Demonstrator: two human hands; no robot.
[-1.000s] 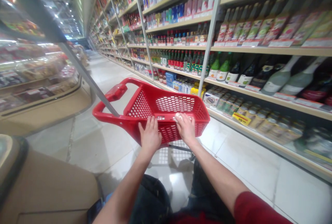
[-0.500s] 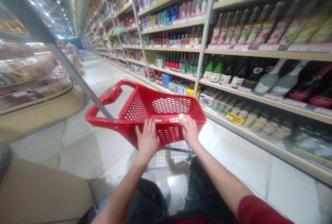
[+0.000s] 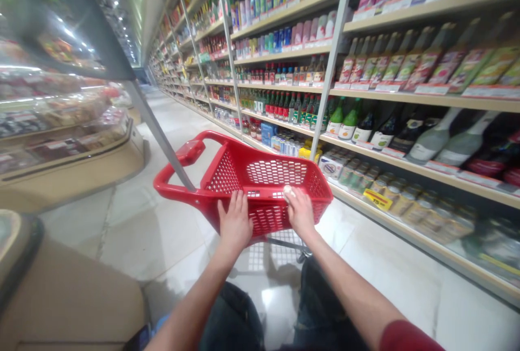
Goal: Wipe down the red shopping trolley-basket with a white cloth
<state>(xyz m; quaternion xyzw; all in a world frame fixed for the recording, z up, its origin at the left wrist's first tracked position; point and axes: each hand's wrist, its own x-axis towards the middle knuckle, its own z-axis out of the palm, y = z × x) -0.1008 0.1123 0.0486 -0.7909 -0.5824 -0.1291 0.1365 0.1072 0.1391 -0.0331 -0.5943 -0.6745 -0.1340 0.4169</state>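
A red plastic shopping cart [image 3: 268, 213] with perforated basket walls stands in front of me, its handle loop to the left. My left hand [image 3: 236, 221] lies against the near side of the basket, fingers stretched over the rim. To its right, my right hand [image 3: 300, 213] is closed at the near rim, holding a small whitish object [image 3: 288, 190] that looks like crumpled paper. The basket's inside shows no goods where it is visible; part of its floor is hidden by the near wall.
Drink shelves [image 3: 377, 145] with bottles, cans and jars run along the right. A grey metal pole [image 3: 158, 134] slants across the left. Behind it is a food display [image 3: 73, 169]; a beige counter [image 3: 77, 280] stands at the lower left.
The view has shifted, so the cart and shelves appear slightly farther right and lower. Both hands keep their places on the cart, and the whitish object is still in my right hand.
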